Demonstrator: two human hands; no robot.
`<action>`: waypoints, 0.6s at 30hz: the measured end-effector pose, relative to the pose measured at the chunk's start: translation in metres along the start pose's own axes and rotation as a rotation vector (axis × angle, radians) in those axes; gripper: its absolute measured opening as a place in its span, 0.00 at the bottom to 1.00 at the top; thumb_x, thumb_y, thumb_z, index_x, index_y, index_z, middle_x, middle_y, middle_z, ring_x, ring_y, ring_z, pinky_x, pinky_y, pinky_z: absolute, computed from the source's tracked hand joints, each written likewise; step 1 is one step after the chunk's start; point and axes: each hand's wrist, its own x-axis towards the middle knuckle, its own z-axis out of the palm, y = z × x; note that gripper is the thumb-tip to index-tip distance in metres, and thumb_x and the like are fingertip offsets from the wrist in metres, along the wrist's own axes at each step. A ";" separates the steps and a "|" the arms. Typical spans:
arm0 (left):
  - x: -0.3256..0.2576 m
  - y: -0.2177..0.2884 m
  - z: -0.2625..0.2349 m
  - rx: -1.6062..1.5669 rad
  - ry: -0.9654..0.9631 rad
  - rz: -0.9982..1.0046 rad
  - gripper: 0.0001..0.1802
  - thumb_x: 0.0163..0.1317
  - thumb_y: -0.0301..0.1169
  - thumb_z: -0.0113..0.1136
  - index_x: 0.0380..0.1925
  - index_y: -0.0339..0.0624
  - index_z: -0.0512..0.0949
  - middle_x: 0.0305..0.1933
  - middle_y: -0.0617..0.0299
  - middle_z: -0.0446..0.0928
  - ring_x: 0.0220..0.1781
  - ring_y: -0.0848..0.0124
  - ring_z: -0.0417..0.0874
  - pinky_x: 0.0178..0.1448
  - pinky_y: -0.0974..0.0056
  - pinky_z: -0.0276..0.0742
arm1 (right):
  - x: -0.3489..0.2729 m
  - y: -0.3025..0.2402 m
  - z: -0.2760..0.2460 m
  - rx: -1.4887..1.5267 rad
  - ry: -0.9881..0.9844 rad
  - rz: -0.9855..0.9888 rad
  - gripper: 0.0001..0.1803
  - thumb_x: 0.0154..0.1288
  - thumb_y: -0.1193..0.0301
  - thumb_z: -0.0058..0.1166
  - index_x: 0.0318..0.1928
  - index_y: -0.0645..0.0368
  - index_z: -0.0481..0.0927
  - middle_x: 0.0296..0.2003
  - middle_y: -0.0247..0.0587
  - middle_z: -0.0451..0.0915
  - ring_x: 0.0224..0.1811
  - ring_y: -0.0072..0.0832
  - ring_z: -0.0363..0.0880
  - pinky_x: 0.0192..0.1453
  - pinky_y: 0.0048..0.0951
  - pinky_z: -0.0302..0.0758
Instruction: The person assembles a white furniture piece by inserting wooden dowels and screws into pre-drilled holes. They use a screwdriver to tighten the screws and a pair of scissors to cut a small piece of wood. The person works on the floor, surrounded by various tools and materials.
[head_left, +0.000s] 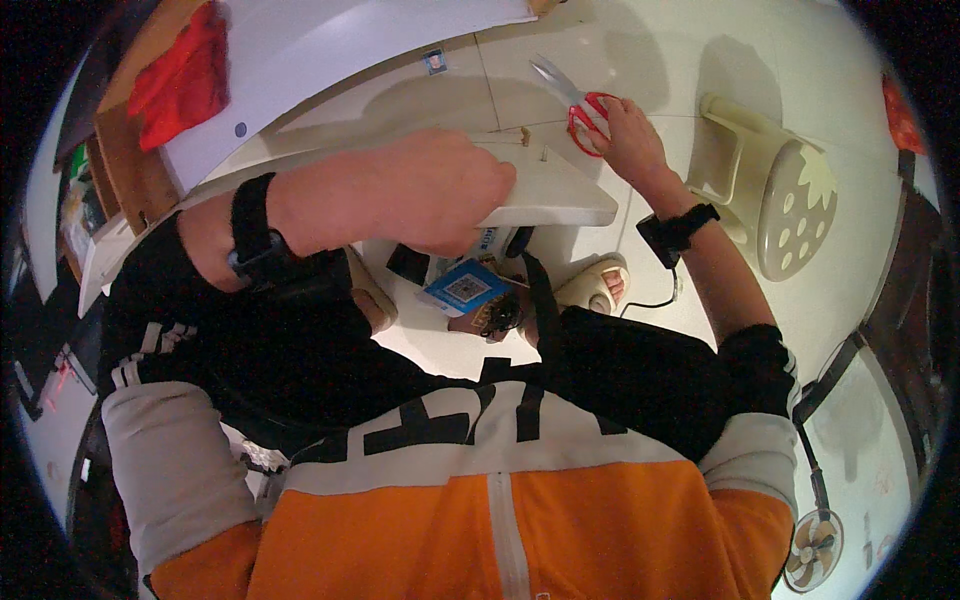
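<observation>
My right hand (pixel 632 145) is closed around the red handles of a pair of scissors (pixel 590 110). The silver blades point up and to the left, over the pale floor. My left hand (pixel 465 190) is curled closed above a whitish board (pixel 565 190) that lies across the front of my knees. Whatever its fingers hold, if anything, is hidden beneath the hand. Just below it, between my legs, a blue card (pixel 467 287) with a square code shows, among dark and brown items that I cannot make out.
A cream plastic stool (pixel 795 210) lies on its side at the right. Red cloth (pixel 190 80) drapes by a white surface (pixel 300 60) at the upper left. A small photo (pixel 434 62) lies on the floor. A fan (pixel 815 550) stands at the lower right.
</observation>
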 end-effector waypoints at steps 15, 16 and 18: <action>0.000 0.003 -0.001 -0.024 -0.008 -0.016 0.18 0.46 0.25 0.59 0.39 0.30 0.71 0.32 0.40 0.79 0.36 0.41 0.81 0.43 0.44 0.77 | 0.038 -0.055 0.018 0.818 -0.538 0.200 0.17 0.62 0.61 0.57 0.31 0.65 0.83 0.23 0.38 0.81 0.23 0.24 0.75 0.29 0.30 0.72; 0.001 0.003 -0.001 -0.038 -0.005 -0.024 0.18 0.46 0.25 0.59 0.39 0.30 0.71 0.33 0.40 0.79 0.36 0.41 0.81 0.42 0.44 0.78 | 0.038 -0.056 0.017 0.833 -0.537 0.228 0.17 0.62 0.61 0.56 0.31 0.65 0.83 0.23 0.38 0.80 0.23 0.23 0.75 0.29 0.30 0.72; 0.002 0.004 -0.002 -0.046 0.012 -0.029 0.18 0.46 0.25 0.59 0.39 0.30 0.71 0.33 0.40 0.79 0.36 0.41 0.81 0.43 0.44 0.78 | 0.039 -0.057 0.017 0.843 -0.559 0.340 0.17 0.62 0.61 0.56 0.30 0.65 0.82 0.22 0.38 0.78 0.22 0.23 0.73 0.28 0.30 0.71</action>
